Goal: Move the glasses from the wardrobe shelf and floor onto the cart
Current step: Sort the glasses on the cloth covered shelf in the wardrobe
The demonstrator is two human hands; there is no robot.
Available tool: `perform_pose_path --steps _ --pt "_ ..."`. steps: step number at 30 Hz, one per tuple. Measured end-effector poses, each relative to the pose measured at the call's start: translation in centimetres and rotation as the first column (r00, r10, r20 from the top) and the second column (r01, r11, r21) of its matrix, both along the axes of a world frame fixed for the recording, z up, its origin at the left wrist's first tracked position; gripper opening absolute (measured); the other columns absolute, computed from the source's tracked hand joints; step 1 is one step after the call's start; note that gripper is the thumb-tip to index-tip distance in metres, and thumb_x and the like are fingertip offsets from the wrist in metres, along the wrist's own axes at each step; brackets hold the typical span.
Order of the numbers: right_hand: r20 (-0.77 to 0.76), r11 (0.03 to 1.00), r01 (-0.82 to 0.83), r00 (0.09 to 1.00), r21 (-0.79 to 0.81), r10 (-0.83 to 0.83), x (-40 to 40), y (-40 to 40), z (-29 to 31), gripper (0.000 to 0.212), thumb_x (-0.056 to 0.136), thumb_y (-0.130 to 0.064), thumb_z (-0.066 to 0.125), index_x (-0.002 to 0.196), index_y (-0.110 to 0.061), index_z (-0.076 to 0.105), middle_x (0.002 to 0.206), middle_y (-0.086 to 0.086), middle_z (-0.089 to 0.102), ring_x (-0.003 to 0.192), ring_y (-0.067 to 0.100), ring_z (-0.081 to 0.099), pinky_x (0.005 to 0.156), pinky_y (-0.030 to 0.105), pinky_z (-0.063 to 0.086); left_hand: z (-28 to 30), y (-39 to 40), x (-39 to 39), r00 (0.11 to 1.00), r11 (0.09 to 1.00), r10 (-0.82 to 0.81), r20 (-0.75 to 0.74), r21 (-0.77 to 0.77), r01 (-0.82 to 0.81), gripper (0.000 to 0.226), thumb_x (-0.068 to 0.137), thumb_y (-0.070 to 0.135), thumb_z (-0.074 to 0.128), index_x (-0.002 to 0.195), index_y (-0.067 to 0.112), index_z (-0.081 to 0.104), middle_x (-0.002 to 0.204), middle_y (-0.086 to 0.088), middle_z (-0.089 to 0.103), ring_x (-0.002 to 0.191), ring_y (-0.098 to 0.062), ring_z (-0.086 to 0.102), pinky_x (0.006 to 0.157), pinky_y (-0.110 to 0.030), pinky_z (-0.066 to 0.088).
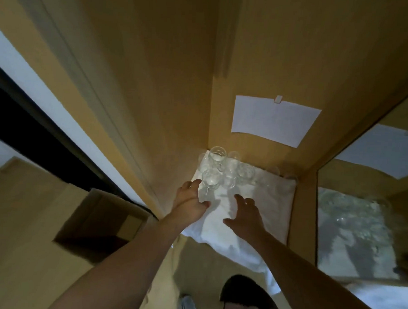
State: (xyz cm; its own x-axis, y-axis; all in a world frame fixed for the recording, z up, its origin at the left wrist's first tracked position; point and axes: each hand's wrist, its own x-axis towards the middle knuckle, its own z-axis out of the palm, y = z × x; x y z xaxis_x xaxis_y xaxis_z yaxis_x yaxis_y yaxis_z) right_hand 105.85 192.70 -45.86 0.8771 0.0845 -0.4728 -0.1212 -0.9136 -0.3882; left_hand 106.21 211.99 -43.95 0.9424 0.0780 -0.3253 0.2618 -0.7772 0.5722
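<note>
A tan wooden wardrobe (154, 82) with smooth flat panels fills most of the view, its walls meeting in a corner at the far left. On the right a mirrored panel (363, 219) reflects the scene. A white sheet of paper (274, 121) is fixed to the back wall under a small clip. A crumpled white cloth (261, 210) covers the wardrobe's floor and spills over its near edge. The clear stemmed glasses (223, 169) stand upright in a tight cluster on the cloth in the far left corner, bowls up and long axes vertical. The left hand (191, 200) has spread fingers at the nearest glass (210, 181), between it and the left wall; whether it touches is unclear. The right hand (245, 213) hovers open over the cloth, holding nothing, near the cluster.
</note>
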Motion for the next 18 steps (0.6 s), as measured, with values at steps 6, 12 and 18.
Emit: perform_pose_path --steps 6,12,18 --pt "-0.060 1.000 0.012 0.998 0.019 -0.010 5.7 -0.3 -3.2 0.090 0.085 -0.044 0.076 0.155 -0.016 0.025 0.147 0.015 0.040 0.134 0.032 0.043 0.107 0.035 0.041 -3.3 -0.4 3.8 0.994 0.995 0.094 -0.053 -0.026 -0.095 0.078 0.083 0.034 0.079 0.149 0.012 0.044 0.141 -0.013 0.055 0.128 -0.031 0.053 0.104 -0.032 0.039" --pt "-0.140 0.991 0.121 0.984 0.052 -0.112 12.1 -1.6 -7.0 0.087 0.084 -0.039 0.076 0.153 -0.018 0.028 0.144 0.016 0.038 0.130 0.036 0.046 0.105 0.040 0.043 -7.3 -1.4 8.0 0.969 0.974 0.211 -0.130 -0.055 -0.219 0.079 0.082 0.035 0.080 0.149 0.013 0.043 0.141 -0.011 0.054 0.130 -0.029 0.051 0.103 -0.030 0.038" --pt "-0.197 0.981 0.191 0.964 0.044 -0.179 15.8 -3.0 -12.0 0.089 0.083 -0.039 0.078 0.153 -0.016 0.029 0.147 0.018 0.039 0.133 0.035 0.046 0.107 0.043 0.042 -12.3 -2.7 11.7 0.923 0.940 0.302 -0.237 -0.088 -0.330 0.081 0.083 0.038 0.079 0.151 0.018 0.040 0.149 -0.007 0.049 0.137 -0.024 0.044 0.109 -0.030 0.033"
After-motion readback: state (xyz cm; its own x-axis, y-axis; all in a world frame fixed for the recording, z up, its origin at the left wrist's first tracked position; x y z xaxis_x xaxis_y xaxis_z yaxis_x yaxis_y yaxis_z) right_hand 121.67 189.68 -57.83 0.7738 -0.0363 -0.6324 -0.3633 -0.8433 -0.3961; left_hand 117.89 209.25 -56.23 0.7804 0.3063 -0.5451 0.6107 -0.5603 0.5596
